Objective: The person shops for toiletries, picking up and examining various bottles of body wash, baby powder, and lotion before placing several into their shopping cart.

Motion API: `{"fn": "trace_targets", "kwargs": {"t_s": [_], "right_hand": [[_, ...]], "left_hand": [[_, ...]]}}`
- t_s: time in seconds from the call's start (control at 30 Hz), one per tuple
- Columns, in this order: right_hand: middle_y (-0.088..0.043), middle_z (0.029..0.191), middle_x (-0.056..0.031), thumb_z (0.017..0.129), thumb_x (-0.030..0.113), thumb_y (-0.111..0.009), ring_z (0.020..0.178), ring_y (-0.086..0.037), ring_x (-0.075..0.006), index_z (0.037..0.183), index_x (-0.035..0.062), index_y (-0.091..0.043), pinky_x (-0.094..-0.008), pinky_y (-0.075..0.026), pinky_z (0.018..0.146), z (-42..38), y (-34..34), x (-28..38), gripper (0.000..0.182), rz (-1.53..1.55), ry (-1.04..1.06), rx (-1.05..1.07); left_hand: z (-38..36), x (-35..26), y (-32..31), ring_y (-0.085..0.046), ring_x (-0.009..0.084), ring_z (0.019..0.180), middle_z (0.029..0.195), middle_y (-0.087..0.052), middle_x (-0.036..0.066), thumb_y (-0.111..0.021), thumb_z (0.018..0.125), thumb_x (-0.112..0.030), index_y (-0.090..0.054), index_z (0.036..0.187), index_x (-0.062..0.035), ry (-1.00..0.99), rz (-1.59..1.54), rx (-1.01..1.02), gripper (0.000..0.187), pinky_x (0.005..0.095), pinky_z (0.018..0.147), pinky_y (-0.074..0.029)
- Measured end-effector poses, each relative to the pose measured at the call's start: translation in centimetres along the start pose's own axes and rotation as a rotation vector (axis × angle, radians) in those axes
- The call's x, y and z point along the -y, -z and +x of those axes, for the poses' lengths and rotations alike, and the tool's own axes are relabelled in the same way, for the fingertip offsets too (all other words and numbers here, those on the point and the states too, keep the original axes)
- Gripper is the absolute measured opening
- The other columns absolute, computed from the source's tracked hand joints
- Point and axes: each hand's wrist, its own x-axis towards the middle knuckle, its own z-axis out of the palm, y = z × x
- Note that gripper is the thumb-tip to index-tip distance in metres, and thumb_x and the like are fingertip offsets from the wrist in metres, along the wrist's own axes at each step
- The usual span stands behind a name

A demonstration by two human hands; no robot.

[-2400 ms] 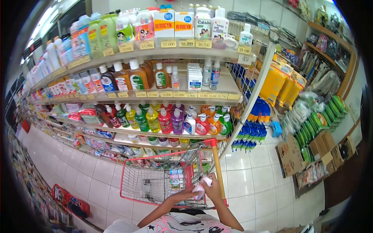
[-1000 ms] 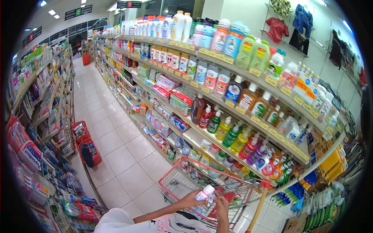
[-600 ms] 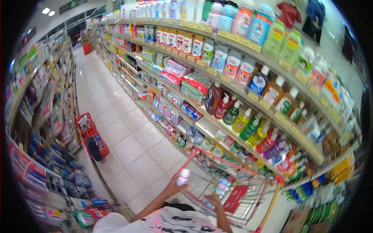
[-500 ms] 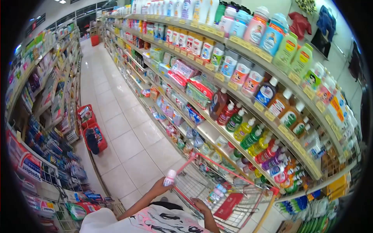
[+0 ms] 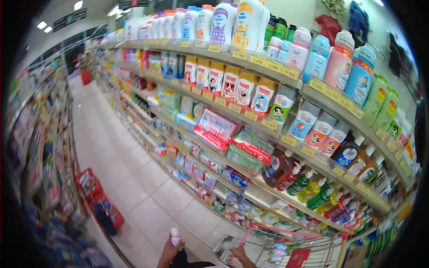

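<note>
At the bottom edge of the head view my left hand is closed around a small white and pink bottle, held upright over the floor. To its right, my right hand rests on the near rim of a red wire shopping cart; its grip is partly cut off by the frame. Inside the cart lie a small pack of bottles and a red card. The cart stands against the foot of the long shelving on the right.
Shelves full of bottles, powder tins and wipe packs run down the right of a white tiled aisle. Red baskets sit on the floor at the left beside another blurred rack. The aisle stretches away ahead.
The view has swung left and up along the aisle. My left hand carried the small bottle away from the cart to the left, and my right hand dropped to the cart's rim.
</note>
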Motion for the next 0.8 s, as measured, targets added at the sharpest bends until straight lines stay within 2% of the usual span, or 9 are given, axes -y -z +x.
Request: {"fn": "trace_targets", "kwargs": {"t_s": [0.1, 0.2, 0.3, 0.37, 0.4, 0.43, 0.57, 0.67, 0.8], "right_hand": [[-0.060, 0.095, -0.0155, 0.073, 0.008, -0.065, 0.074, -0.063, -0.0211, 0.137, -0.0058, 0.006, -0.0331, -0.055, 0.052, -3.8, 1.1, 8.1, 0.097, -0.066, -0.230, 0.027], [-0.060, 0.105, -0.0241, 0.072, 0.021, -0.070, 0.092, -0.064, -0.0296, 0.138, -0.0090, 0.005, -0.0414, -0.056, 0.074, -2.1, -2.1, 10.3, 0.104, -0.085, -0.385, 0.154], [-0.056, 0.116, -0.0341, 0.065, 0.044, -0.076, 0.114, -0.056, -0.0378, 0.138, -0.0157, 0.001, -0.0395, -0.042, 0.100, -1.0, -7.6, 9.9, 0.121, -0.332, -0.135, 0.159], [-0.050, 0.125, -0.0366, 0.057, 0.057, -0.078, 0.121, -0.050, -0.0392, 0.137, -0.0194, -0.017, -0.0355, -0.039, 0.105, -3.4, -10.4, 15.6, 0.127, -0.403, -0.047, -0.132], [-0.041, 0.137, -0.0332, 0.059, 0.062, -0.075, 0.132, -0.039, -0.0372, 0.138, -0.0151, -0.027, -0.0350, -0.030, 0.111, -4.8, -9.4, 20.4, 0.121, -0.208, 0.125, 0.022], [-0.035, 0.143, -0.0289, 0.067, 0.059, -0.073, 0.136, -0.033, -0.0367, 0.140, -0.0072, -0.033, -0.0358, -0.026, 0.113, -6.7, -7.2, 25.2, 0.107, -0.249, -0.019, 0.246], [-0.055, 0.128, -0.0102, 0.095, 0.020, -0.054, 0.118, -0.051, -0.0210, 0.135, 0.0019, -0.044, -0.0348, -0.039, 0.102, -17.6, 0.8, 47.9, 0.045, 0.311, 0.476, 0.036], [-0.055, 0.127, -0.0078, 0.095, 0.016, -0.055, 0.112, -0.054, -0.0151, 0.134, 0.0017, -0.046, -0.0300, -0.043, 0.093, -24.1, 6.6, 59.0, 0.042, 0.637, 0.771, -0.055], [-0.055, 0.126, -0.0083, 0.092, 0.017, -0.061, 0.106, -0.056, -0.0146, 0.131, 0.0027, -0.051, -0.0289, -0.047, 0.086, -27.3, 9.8, 64.0, 0.042, 0.336, 0.937, -0.058]], "left_hand": [[8.8, -3.2, 4.0, -0.063, 0.0160, 0.079, 0.091, -0.064, 0.008, -0.076, 0.076, -0.017, -0.054, 0.110, -0.0002, 0.062, 0.175, 0.236, 0.044, 0.0309, 0.073, -0.052], [14.8, -12.1, 6.8, -0.060, 0.0155, 0.078, 0.089, -0.063, 0.009, -0.078, 0.076, -0.025, -0.054, 0.108, 0.0002, -0.048, 0.405, 0.457, 0.047, 0.0310, 0.069, -0.050], [20.6, -16.4, 7.3, -0.058, 0.0158, 0.083, 0.092, -0.062, 0.010, -0.078, 0.077, -0.027, -0.054, 0.108, 0.0000, -0.176, 0.506, 0.614, 0.047, 0.0317, 0.072, -0.049], [21.5, -21.2, 5.9, -0.057, 0.0152, 0.087, 0.096, -0.061, 0.008, -0.077, 0.077, -0.022, -0.052, 0.112, -0.0016, -0.321, 0.416, 0.730, 0.047, 0.0306, 0.077, -0.048], [21.8, -22.8, 4.8, -0.057, 0.0146, 0.089, 0.097, -0.060, 0.006, -0.076, 0.078, -0.019, -0.052, 0.114, -0.0023, -0.319, 0.339, 0.790, 0.047, 0.0302, 0.079, -0.048], [21.9, -24.4, 3.6, -0.056, 0.0139, 0.091, 0.099, -0.059, 0.004, -0.076, 0.078, -0.016, -0.051, 0.117, -0.0029, -0.311, 0.257, 0.843, 0.047, 0.0298, 0.081, -0.048], [19.0, -29.3, -1.1, -0.057, 0.0175, 0.098, 0.119, -0.054, 0.009, -0.064, 0.079, -0.007, -0.026, 0.145, -0.0062, -0.323, -0.081, 0.954, 0.077, 0.0331, 0.083, -0.049], [14.7, -33.8, -2.6, -0.060, 0.0210, 0.085, 0.115, -0.055, 0.012, -0.067, 0.078, -0.018, -0.029, 0.142, -0.0093, -0.190, -0.392, 1.215, 0.075, 0.0329, 0.068, -0.049], [12.1, -35.5, -3.8, -0.059, 0.0226, 0.073, 0.107, -0.056, 0.015, -0.067, 0.078, -0.028, -0.028, 0.140, -0.0123, 0.017, -0.588, 1.440, 0.075, 0.0305, 0.057, -0.044]]}}
